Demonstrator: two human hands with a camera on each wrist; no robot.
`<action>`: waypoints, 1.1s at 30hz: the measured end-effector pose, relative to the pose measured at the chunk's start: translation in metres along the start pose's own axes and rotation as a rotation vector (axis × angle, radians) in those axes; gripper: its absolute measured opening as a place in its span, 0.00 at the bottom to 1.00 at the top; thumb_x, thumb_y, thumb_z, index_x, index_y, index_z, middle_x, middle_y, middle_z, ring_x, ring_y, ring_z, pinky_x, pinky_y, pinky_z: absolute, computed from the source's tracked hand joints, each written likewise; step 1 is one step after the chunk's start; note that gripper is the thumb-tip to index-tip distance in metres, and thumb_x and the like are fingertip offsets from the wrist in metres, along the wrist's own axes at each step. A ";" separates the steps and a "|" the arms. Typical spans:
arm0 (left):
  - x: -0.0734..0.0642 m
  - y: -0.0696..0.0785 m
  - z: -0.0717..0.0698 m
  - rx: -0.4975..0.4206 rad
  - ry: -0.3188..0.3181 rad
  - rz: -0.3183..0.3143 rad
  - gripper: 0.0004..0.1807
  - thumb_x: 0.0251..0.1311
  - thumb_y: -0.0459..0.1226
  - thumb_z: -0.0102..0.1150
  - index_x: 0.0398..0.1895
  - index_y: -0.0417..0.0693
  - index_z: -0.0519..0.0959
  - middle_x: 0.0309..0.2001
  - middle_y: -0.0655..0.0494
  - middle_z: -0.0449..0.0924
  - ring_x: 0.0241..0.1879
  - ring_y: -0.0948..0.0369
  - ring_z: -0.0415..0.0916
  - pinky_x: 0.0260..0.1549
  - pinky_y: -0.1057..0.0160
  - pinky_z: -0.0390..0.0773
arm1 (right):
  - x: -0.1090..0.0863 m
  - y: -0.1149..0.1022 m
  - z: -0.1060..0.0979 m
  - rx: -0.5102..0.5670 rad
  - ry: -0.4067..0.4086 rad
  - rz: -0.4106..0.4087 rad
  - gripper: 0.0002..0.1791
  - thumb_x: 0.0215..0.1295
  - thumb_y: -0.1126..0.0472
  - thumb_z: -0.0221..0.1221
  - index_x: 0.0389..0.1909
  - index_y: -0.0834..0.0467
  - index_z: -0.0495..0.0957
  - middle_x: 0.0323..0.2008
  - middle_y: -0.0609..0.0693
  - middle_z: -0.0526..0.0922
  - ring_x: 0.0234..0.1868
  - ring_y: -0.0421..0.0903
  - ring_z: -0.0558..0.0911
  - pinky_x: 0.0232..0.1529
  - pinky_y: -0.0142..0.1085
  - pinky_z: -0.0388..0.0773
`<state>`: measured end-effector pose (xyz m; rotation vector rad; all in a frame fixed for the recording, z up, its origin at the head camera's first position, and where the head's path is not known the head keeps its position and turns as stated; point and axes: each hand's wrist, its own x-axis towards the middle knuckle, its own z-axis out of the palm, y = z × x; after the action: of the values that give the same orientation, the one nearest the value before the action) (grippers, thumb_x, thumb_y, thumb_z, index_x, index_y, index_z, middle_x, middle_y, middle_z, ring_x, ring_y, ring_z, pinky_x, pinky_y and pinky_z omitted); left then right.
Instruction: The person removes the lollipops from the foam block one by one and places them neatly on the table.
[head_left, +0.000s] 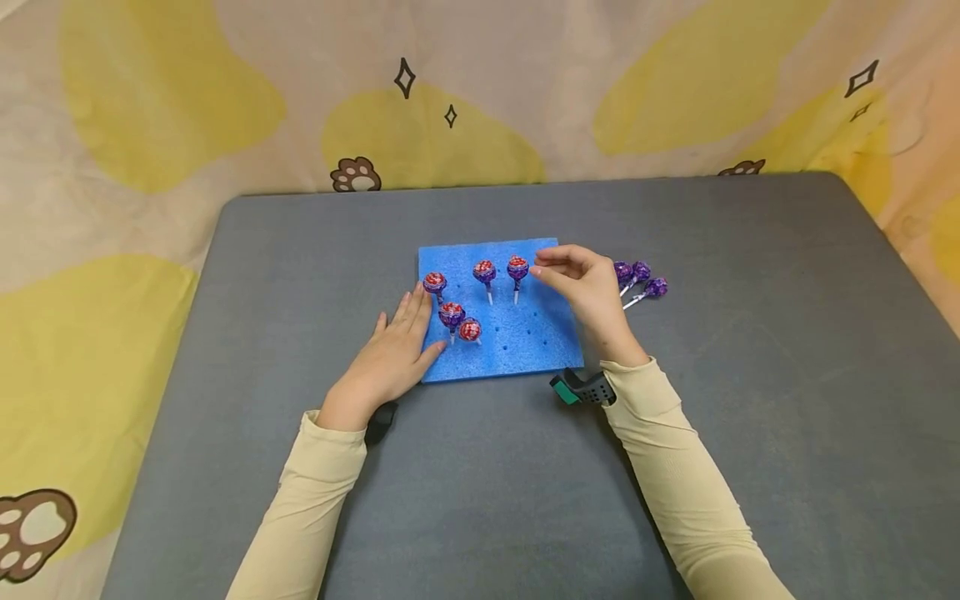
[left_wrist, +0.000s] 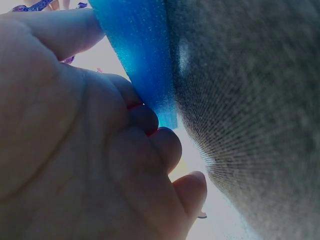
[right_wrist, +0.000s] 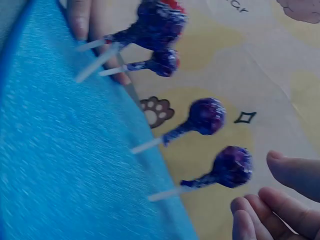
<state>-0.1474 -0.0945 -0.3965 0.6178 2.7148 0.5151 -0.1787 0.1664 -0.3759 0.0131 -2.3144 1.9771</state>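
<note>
One grey table point(head_left: 480, 500), paw-print cloth point(head_left: 525, 92) behind, bears a blue board point(head_left: 517, 320).

Five standing lollipops point(head_left: 452, 315) are in the board point(head_left: 525, 358) on the tabletop point(head_left: 480, 500); loose lollipops point(head_left: 656, 287) lie to its right.

On the printed cloth point(right_wrist: 280, 65) before me, dark lettering point(right_wrist: 237, 6) that seems to end in "ar" runs off the top edge of the right-wrist view, its start unclear. Pale marks on my lollipops' red-and-purple wrappers point(head_left: 517, 267) are too small and blurred for me to read.
</note>
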 end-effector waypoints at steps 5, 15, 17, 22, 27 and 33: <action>0.000 0.000 0.000 -0.002 -0.002 -0.001 0.39 0.71 0.49 0.41 0.73 0.37 0.39 0.74 0.45 0.29 0.73 0.50 0.29 0.66 0.41 0.36 | 0.000 0.007 0.011 0.018 0.019 0.010 0.19 0.56 0.66 0.66 0.47 0.72 0.78 0.41 0.60 0.83 0.37 0.39 0.82 0.43 0.30 0.76; 0.000 -0.001 -0.001 -0.003 -0.002 -0.005 0.39 0.71 0.49 0.41 0.73 0.37 0.38 0.74 0.45 0.29 0.73 0.50 0.29 0.66 0.42 0.36 | 0.001 0.016 0.019 0.054 0.012 -0.030 0.18 0.56 0.68 0.65 0.47 0.72 0.78 0.39 0.54 0.83 0.37 0.38 0.82 0.43 0.31 0.76; 0.000 -0.001 -0.001 -0.005 -0.002 -0.004 0.39 0.71 0.49 0.40 0.73 0.37 0.38 0.74 0.45 0.29 0.73 0.50 0.29 0.66 0.42 0.36 | 0.000 0.016 0.020 0.055 0.014 -0.036 0.17 0.56 0.69 0.65 0.46 0.72 0.78 0.39 0.53 0.83 0.37 0.38 0.82 0.43 0.31 0.76; 0.000 0.000 -0.001 -0.004 -0.002 -0.005 0.39 0.71 0.49 0.40 0.73 0.37 0.38 0.74 0.45 0.29 0.73 0.50 0.29 0.66 0.42 0.36 | -0.001 0.017 0.021 0.051 0.024 -0.048 0.16 0.55 0.69 0.66 0.45 0.70 0.79 0.37 0.53 0.83 0.36 0.39 0.81 0.40 0.30 0.76; 0.000 0.000 -0.001 -0.001 -0.004 -0.006 0.39 0.71 0.49 0.40 0.73 0.37 0.38 0.74 0.45 0.29 0.73 0.50 0.29 0.66 0.42 0.36 | -0.002 0.017 0.022 0.064 0.056 -0.079 0.15 0.54 0.70 0.67 0.42 0.71 0.80 0.36 0.57 0.83 0.34 0.40 0.82 0.37 0.30 0.78; 0.001 0.000 -0.001 0.001 -0.006 -0.006 0.39 0.71 0.49 0.40 0.73 0.37 0.38 0.74 0.45 0.28 0.73 0.50 0.28 0.66 0.42 0.36 | -0.002 0.016 0.020 0.105 0.072 -0.092 0.15 0.54 0.70 0.66 0.42 0.72 0.80 0.36 0.56 0.84 0.34 0.41 0.83 0.40 0.32 0.79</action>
<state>-0.1484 -0.0944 -0.3954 0.6103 2.7108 0.5094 -0.1794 0.1494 -0.3947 0.0548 -2.1247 2.0165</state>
